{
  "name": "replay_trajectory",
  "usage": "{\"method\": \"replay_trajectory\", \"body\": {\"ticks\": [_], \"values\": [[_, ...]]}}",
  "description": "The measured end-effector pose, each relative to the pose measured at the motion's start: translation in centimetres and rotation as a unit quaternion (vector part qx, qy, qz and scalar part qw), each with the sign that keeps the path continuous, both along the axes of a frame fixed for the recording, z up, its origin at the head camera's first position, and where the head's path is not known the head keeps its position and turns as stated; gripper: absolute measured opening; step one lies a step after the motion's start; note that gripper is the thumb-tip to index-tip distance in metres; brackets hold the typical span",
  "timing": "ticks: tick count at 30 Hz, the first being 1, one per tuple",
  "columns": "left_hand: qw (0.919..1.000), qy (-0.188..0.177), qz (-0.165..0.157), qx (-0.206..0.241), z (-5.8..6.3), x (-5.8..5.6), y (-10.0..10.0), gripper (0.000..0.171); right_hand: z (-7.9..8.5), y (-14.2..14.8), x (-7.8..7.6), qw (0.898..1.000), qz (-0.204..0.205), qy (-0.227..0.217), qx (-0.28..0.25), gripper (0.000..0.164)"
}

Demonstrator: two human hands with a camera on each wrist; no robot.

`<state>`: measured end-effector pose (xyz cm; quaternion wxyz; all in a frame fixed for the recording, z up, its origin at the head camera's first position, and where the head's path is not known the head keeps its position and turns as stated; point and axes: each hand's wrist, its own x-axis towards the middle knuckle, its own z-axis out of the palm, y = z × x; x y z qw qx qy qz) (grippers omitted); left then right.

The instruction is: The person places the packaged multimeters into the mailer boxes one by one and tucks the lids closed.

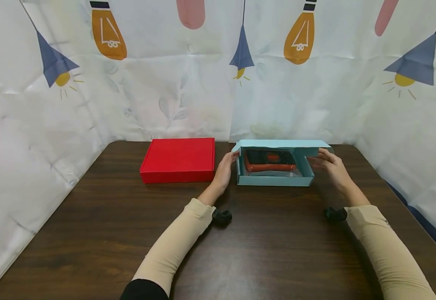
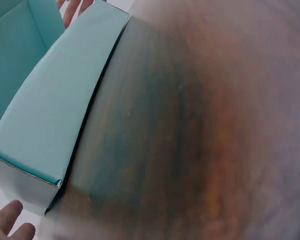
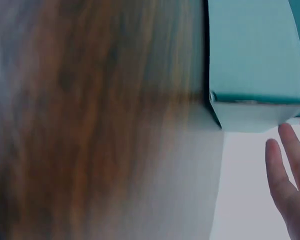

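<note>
A light blue cardboard box (image 1: 274,181) sits on the table with its lid (image 1: 281,143) raised above the front opening. Inside lies a red-and-black device (image 1: 270,167) with a round dial, along with clear plastic wrapping. At the box's left end is my left hand (image 1: 222,173), fingertips right at the lid's corner; in the left wrist view, its fingers (image 2: 7,216) are lightly bent beside the end wall. My right hand (image 1: 332,168) is at the opposite end, its extended fingers (image 3: 277,170) spread close by the box corner in the right wrist view.
A closed red box (image 1: 182,155) stands just left of the blue box, near my left hand. Both boxes are toward the back of the dark wooden table (image 1: 270,246). Behind it hangs a white curtain (image 1: 210,96) printed with lamps and bulbs.
</note>
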<state>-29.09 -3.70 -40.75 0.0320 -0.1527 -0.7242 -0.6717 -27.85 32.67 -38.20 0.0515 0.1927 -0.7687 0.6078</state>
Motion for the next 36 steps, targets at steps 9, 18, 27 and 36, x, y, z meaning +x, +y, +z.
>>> {"method": "replay_trajectory", "body": {"ticks": [9,18,27,36], "values": [[0.9976,-0.058,-0.019,0.031,2.0,0.1,-1.1,0.054,2.0,0.8,-0.1,0.99,0.044,-0.097,-0.087,0.06],[0.9945,-0.08,-0.065,0.018,5.1,-0.1,-1.8,0.059,4.3,1.4,-0.1,0.974,0.128,-0.137,-0.125,0.061],[0.9932,-0.063,-0.075,-0.062,6.3,-0.2,-1.3,0.064,5.6,1.2,-0.3,0.985,0.113,-0.104,0.077,0.058],[0.9927,-0.018,-0.052,-0.107,5.1,-0.1,-1.3,0.063,4.2,1.0,-0.2,0.989,0.054,-0.043,0.133,0.055]]}}
